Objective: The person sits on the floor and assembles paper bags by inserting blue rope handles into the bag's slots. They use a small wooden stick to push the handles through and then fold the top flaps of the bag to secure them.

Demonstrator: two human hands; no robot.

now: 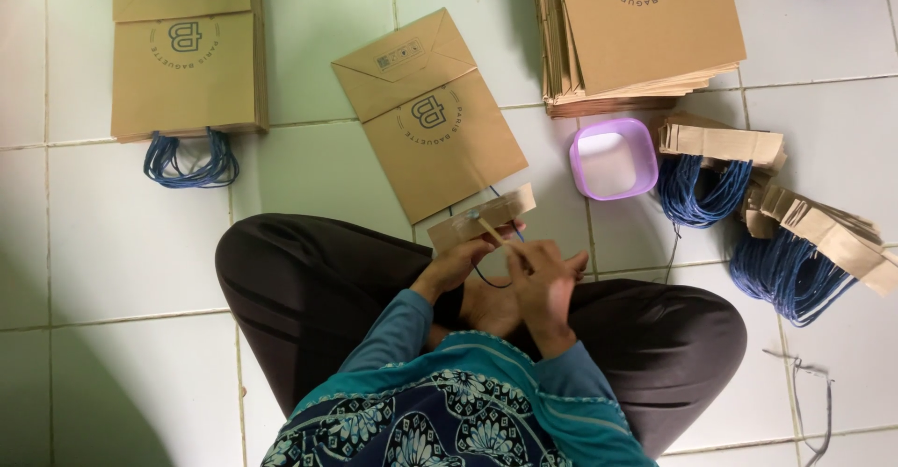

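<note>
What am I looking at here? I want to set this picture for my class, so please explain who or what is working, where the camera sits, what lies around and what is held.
No machine is here: a person sits cross-legged on a white tiled floor and works with bare hands. The single picture comes from a camera worn on that person's head, looking straight down, so you see their lap and arms at the bottom.

The left hand holds a brown paper strip with a blue cord attached. The right hand holds a thin stick whose tip rests on that strip.

Just beyond lies a flat brown paper bag. A stack of the same bags sits to the upper right, and another bag with blue cord handles to the upper left. A small purple tub stands to the right, beside bundles of blue cord handles on paper strips.
</note>
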